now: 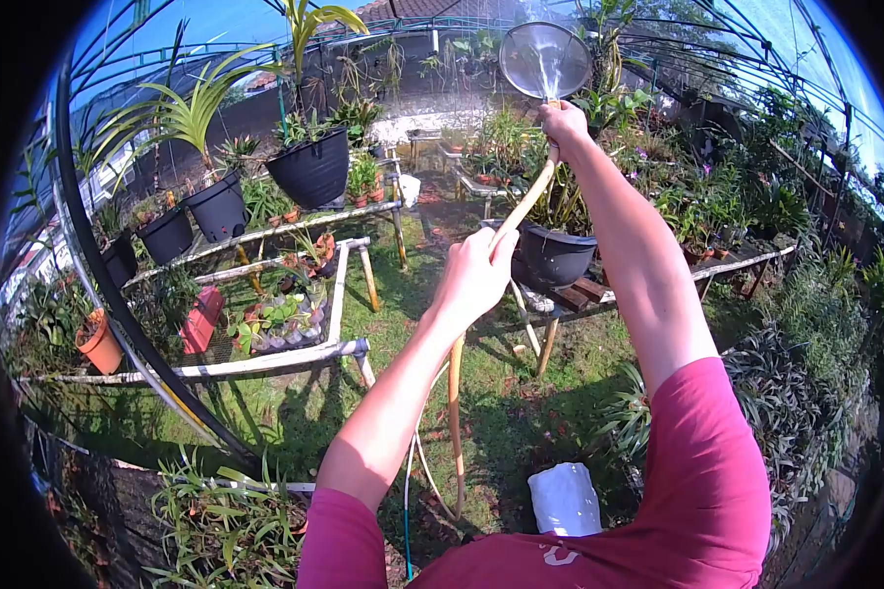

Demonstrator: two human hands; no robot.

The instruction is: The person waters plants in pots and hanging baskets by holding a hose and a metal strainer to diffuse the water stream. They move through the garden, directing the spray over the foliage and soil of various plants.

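My right hand [565,122] is raised at arm's length, closed around the upper end of a yellowish garden hose [532,199]. A round mesh strainer [546,59] stands just above that hand, and white water streams up against it. How the strainer is held or fixed is hidden by my fingers. Lower down, my left hand [473,275] is wrapped around the same hose. From there the hose hangs to the grass and curves near the ground. A large black plant pot [552,257] sits on a bench behind the hose, between my arms.
Benches with potted plants stand on both sides; the left one has a pale pole frame [255,365]. Dark pots [309,169] line the left. A black curved pipe [118,285] arches at left. A white sack-like object [565,499] lies on the grass [506,388] near me.
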